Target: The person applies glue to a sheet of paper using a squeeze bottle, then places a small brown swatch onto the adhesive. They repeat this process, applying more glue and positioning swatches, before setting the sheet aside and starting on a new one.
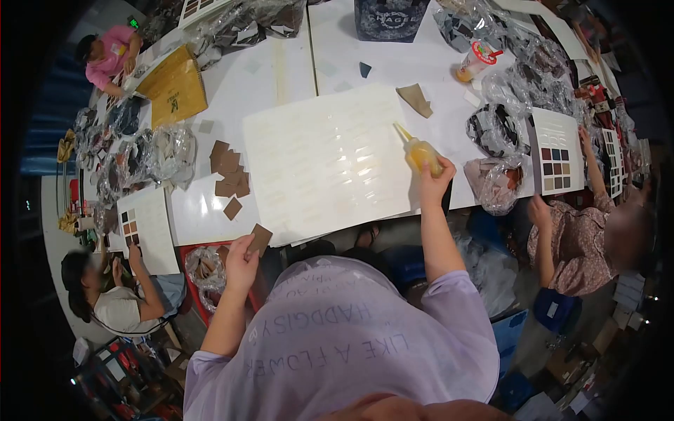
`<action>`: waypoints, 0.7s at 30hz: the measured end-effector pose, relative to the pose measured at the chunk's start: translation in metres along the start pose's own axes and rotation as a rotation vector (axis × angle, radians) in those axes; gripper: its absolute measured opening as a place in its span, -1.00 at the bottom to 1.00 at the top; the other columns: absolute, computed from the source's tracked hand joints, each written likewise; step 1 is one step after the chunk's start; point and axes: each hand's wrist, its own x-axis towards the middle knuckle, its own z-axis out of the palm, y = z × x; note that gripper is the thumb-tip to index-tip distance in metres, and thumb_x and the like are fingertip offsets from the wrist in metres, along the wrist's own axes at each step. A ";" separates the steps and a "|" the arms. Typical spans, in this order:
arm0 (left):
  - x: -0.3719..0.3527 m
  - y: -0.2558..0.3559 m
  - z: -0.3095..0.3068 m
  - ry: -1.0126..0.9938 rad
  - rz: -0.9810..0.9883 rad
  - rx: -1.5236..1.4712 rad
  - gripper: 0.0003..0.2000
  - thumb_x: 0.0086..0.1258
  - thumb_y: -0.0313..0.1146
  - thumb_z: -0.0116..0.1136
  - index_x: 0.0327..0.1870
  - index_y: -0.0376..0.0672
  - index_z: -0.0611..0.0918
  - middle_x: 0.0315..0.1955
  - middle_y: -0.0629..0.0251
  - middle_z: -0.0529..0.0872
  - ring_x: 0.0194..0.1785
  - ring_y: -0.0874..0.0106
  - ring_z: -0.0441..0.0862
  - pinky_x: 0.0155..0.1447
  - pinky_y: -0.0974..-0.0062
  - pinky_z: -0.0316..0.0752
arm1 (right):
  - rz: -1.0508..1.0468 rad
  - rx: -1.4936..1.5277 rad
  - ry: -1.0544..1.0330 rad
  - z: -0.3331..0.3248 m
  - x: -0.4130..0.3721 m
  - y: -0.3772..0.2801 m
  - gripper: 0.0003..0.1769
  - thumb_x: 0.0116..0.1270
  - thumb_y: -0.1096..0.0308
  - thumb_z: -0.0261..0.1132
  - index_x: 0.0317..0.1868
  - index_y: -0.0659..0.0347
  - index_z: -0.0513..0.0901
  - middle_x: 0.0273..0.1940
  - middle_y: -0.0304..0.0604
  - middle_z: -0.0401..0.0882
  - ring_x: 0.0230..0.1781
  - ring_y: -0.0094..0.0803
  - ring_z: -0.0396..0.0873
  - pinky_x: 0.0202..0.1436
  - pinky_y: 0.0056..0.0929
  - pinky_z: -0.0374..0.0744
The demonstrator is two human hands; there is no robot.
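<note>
My right hand [437, 185] is wrapped around a squeeze bottle [423, 156] of yellowish liquid, its pointed nozzle tilted up and to the left. Below that nozzle lies a large white board [316, 161] with rows of shiny, wet-looking streaks. Between the fingers of my left hand [242, 265] is a brown swatch [260, 240], just off the board's near left corner. A loose pile of similar brown swatches [230, 172] rests on the table to the left of the board, one lying apart nearest me.
Plastic bags of material pieces [172, 154] line both sides of the white table [274, 77]. A lidded drink cup [477, 63], a grey-brown scrap [415, 100] and a dark bag [390, 19] lie beyond the board. Other people work with swatch cards [558, 151] at left and right.
</note>
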 end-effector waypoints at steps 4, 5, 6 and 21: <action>0.000 0.007 0.002 -0.009 0.021 0.007 -0.60 0.14 -0.66 0.16 0.06 -0.24 0.55 -0.02 0.21 0.52 -0.44 0.58 0.44 -0.30 0.67 0.44 | -0.077 -0.138 -0.056 -0.010 -0.001 -0.004 -0.61 0.16 0.45 0.36 -0.05 0.23 0.39 -0.02 -0.05 0.30 0.05 -0.24 0.31 0.18 -0.30 0.32; -0.002 0.008 0.002 -0.012 0.023 0.010 -0.60 0.14 -0.66 0.16 0.06 -0.24 0.55 -0.02 0.21 0.52 -0.44 0.58 0.44 -0.30 0.68 0.44 | -0.089 -0.149 -0.081 -0.010 -0.006 -0.005 -0.61 0.18 0.45 0.35 -0.04 0.23 0.38 -0.02 -0.08 0.31 0.05 -0.30 0.32 0.17 -0.34 0.34; -0.004 0.010 0.002 -0.020 0.009 0.009 -0.60 0.15 -0.66 0.16 0.07 -0.24 0.55 -0.02 0.21 0.52 -0.43 0.59 0.45 -0.30 0.68 0.44 | -0.004 -0.074 -0.093 -0.011 -0.012 -0.005 -0.62 0.19 0.46 0.35 -0.04 0.23 0.38 -0.02 -0.09 0.32 0.05 -0.32 0.32 0.16 -0.35 0.35; 0.001 0.017 0.010 -0.073 0.021 -0.054 -0.59 0.17 -0.67 0.13 0.09 -0.23 0.54 -0.01 0.27 0.51 -0.37 0.62 0.43 -0.28 0.71 0.41 | -0.147 -0.038 -0.119 -0.036 -0.036 -0.015 -0.60 0.10 0.49 0.38 -0.08 0.20 0.40 -0.06 -0.02 0.30 0.04 -0.16 0.31 0.20 -0.26 0.30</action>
